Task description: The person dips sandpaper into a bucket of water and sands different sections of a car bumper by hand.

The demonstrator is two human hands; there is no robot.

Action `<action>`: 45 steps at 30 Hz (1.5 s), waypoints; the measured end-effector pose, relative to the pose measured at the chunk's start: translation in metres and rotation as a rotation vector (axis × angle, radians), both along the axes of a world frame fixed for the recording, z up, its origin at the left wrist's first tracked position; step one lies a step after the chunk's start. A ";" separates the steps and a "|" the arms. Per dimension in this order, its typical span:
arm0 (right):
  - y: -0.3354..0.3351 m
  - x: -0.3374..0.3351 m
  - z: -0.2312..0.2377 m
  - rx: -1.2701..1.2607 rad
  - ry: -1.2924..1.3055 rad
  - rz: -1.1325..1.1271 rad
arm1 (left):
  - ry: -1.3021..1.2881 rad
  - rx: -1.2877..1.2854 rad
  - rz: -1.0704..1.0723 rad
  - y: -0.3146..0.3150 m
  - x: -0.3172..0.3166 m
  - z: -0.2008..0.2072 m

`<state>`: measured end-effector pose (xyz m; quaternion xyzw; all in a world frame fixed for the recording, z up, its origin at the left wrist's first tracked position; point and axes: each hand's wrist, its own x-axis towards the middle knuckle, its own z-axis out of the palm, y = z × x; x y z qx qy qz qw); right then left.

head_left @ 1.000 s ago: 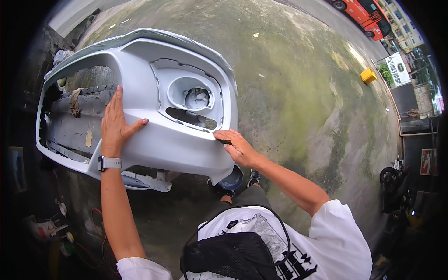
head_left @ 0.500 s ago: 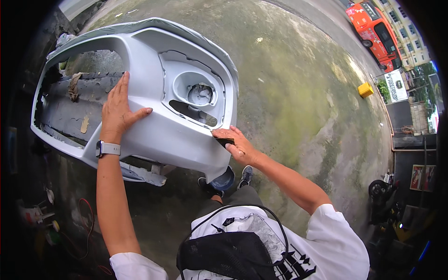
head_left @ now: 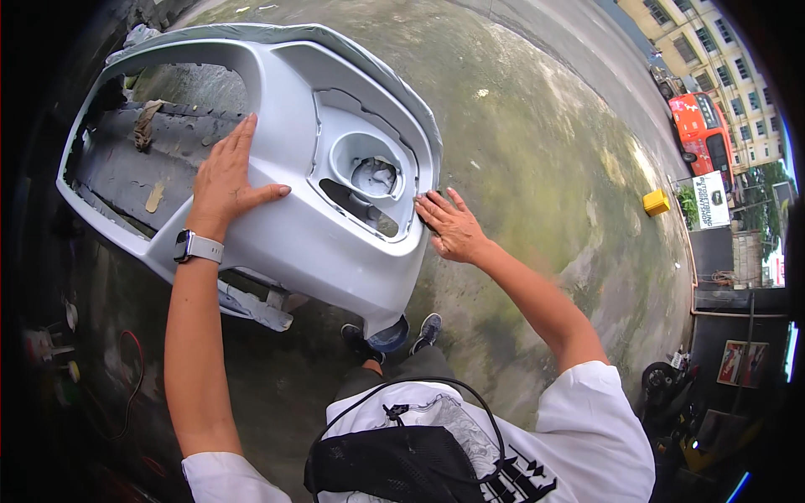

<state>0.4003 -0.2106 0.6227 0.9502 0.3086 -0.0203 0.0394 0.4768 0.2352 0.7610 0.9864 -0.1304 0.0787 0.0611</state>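
A light grey car bumper cover (head_left: 277,218) lies tilted before me, with a large opening on its left and a round lamp recess on its right. Across its middle, my left hand (head_left: 228,183) rests flat with the thumb spread and the fingertips at the rim of the big opening. My right hand (head_left: 457,228) presses against the bumper's right outer edge, beside the lamp recess. Beneath its fingers shows a dark strip of what looks like sandpaper (head_left: 426,216), mostly hidden by the hand.
A blue bucket (head_left: 390,337) stands by my shoes, under the bumper's near corner. A brown rag (head_left: 146,126) hangs inside the large opening. On the mossy concrete to the far right sits a yellow container (head_left: 656,202). A red hose (head_left: 139,360) lies at the left.
My right hand has moved up along the bumper's right edge, from the near corner to beside the lamp recess, with the sandpaper. My left hand stays on the bumper; the view has shifted slightly.
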 end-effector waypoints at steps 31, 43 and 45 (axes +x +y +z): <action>-0.022 0.002 0.002 0.204 0.194 0.274 | -0.014 -0.020 0.062 -0.003 -0.009 0.001; -0.022 -0.007 0.003 0.150 0.188 0.376 | -0.004 0.007 0.091 -0.006 -0.009 0.003; -0.033 0.030 0.011 0.090 0.092 0.317 | 0.005 -0.005 0.086 -0.007 -0.005 0.002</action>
